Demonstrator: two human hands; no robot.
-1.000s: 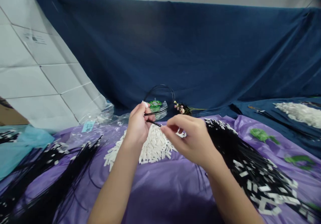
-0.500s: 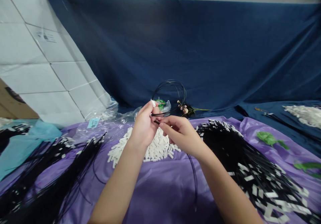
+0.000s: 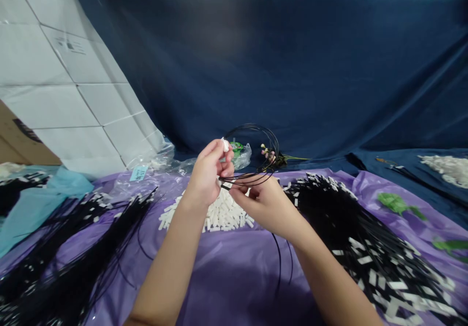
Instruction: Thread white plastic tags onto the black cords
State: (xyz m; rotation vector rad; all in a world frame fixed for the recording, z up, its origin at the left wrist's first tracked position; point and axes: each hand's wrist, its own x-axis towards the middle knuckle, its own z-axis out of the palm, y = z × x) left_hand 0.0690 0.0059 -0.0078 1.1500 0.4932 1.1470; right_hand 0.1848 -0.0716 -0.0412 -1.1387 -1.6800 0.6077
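Looped black cables [image 3: 272,141] hang between my two hands, over the pile. My left hand [image 3: 208,172] is closed, with a small white piece [image 3: 225,144] pinched at its fingertips. Cable ends run into its lower fingers, where a bit of white also shows. Fingers of my right hand [image 3: 261,197] are closed on the black cables, close to the left hand; its fingertips are partly hidden. Thin cable tails dangle below the right wrist. Beneath both hands lies a heap of small white tubular pieces [image 3: 228,214], partly covered by the left forearm.
Bundles of black cables with white ends lie at left [image 3: 109,253] and right [image 3: 329,219] on a purple sheet [image 3: 234,277]. Behind are clear plastic bags, a flower sprig [image 3: 268,154] and a blue cloth [image 3: 274,72]. White boxes [image 3: 47,106] stand at left.
The cable loop has shifted slightly right and down, and its strands now cross in front of my right hand. My left fingers have spread slightly below the white piece.
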